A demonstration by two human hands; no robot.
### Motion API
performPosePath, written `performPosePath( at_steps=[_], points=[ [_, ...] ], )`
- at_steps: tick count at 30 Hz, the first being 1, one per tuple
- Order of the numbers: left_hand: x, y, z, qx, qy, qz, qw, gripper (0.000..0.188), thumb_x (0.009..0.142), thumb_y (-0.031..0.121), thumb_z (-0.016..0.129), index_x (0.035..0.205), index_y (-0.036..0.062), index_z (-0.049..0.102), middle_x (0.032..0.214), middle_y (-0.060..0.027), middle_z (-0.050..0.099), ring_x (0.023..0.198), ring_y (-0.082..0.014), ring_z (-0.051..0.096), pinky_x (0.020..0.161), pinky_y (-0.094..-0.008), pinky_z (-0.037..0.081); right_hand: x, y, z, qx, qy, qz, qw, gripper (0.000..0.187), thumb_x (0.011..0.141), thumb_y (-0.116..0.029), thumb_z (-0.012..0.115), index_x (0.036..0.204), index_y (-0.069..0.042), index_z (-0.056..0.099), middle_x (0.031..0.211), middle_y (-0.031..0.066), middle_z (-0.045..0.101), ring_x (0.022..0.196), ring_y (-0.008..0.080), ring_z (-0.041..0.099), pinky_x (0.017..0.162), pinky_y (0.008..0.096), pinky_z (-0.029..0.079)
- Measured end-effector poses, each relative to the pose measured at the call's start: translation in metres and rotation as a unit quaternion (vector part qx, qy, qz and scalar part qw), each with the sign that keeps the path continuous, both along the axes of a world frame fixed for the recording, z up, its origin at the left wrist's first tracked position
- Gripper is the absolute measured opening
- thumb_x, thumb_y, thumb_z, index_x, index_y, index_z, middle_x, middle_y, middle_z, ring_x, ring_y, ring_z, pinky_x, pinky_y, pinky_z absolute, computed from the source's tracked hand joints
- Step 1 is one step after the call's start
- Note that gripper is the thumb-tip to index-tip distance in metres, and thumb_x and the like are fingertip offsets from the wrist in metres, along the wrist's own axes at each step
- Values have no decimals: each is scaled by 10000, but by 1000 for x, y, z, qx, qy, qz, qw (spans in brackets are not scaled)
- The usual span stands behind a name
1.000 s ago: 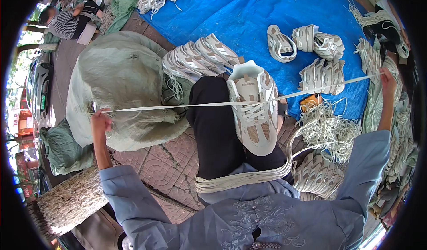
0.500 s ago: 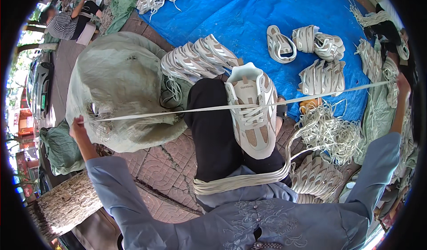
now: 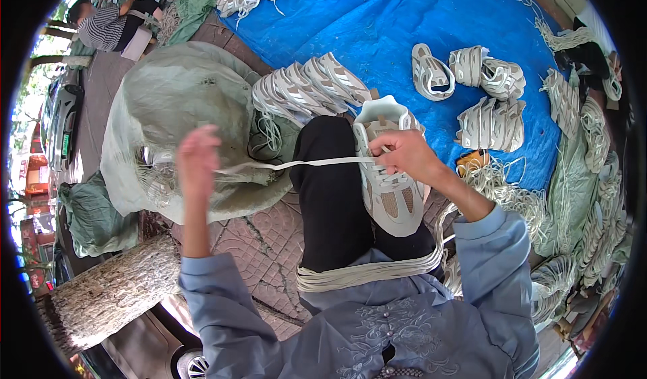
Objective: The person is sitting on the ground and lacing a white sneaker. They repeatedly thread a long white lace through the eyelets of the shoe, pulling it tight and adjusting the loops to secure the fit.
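Beige-and-white shoe [image 3: 396, 212] sits on black trousers [image 3: 332, 203], lower rows laced, upper ones hidden behind the right hand [image 3: 411, 155] pinching white lace [image 3: 323, 161], long loose stretch running toward blurred left hand [image 3: 197, 160], grip unclear.

a creased blue tarp [image 3: 364, 35] covers the ground across the upper part of the view. left of it, a large pale green sack [image 3: 182, 89] bulges on reddish patterned paving [image 3: 266, 230], with a smaller dark green bag [image 3: 94, 210] beside it. a rough-barked trunk [image 3: 114, 291] slants across the lower left; a dark car [image 3: 64, 119] stands farther off. at the upper left is a person in a striped top [image 3: 101, 30], near a crumpled green sheet [image 3: 199, 8].
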State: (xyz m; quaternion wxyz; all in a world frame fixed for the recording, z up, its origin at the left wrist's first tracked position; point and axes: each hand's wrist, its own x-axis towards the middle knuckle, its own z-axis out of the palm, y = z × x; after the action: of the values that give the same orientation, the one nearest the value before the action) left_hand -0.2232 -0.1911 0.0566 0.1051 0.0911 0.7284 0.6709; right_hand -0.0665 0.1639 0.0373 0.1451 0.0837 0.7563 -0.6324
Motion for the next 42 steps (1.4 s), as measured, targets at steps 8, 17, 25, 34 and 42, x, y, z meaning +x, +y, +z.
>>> performPosePath(
  at_steps=[8,17,25,34,42],
  points=[
    [106,170,-19,-232,299,-123,917,34,752,41,577,781,24,579,724,-102,587,618,-234,588,515,-294,453,19,2,-12,-125,-94,-64,986,197,691,-10,598,884,26,610,609,27,557,477,66,544,398,174,374],
    [123,179,-36,-413,459,-201,760,111,620,58,567,695,59,486,607,-43,474,527,-162,551,415,-279,448,24,0,-16,-128,-73,-60,987,203,707,-23,609,908,7,606,611,18,568,493,56,540,397,172,370],
    [121,181,-38,-301,336,-179,874,96,709,37,561,702,36,465,600,-102,484,500,-277,536,419,-347,435,25,-4,-15,-142,-58,-80,985,175,710,-22,607,884,-3,612,597,7,561,490,45,534,397,167,372],
    [135,184,-46,-352,394,-146,836,119,661,21,578,737,34,487,617,-75,485,519,-224,547,412,-322,438,32,-12,-16,-137,-42,-93,985,184,695,-33,614,878,-20,625,613,-2,559,504,43,540,400,169,361],
    [131,191,-38,-435,518,-184,713,202,619,90,578,807,21,546,602,-28,485,519,-145,527,424,-270,427,36,-9,-24,-102,50,-128,985,178,715,-37,610,890,-13,633,638,22,572,465,42,477,404,179,352]
  ],
)
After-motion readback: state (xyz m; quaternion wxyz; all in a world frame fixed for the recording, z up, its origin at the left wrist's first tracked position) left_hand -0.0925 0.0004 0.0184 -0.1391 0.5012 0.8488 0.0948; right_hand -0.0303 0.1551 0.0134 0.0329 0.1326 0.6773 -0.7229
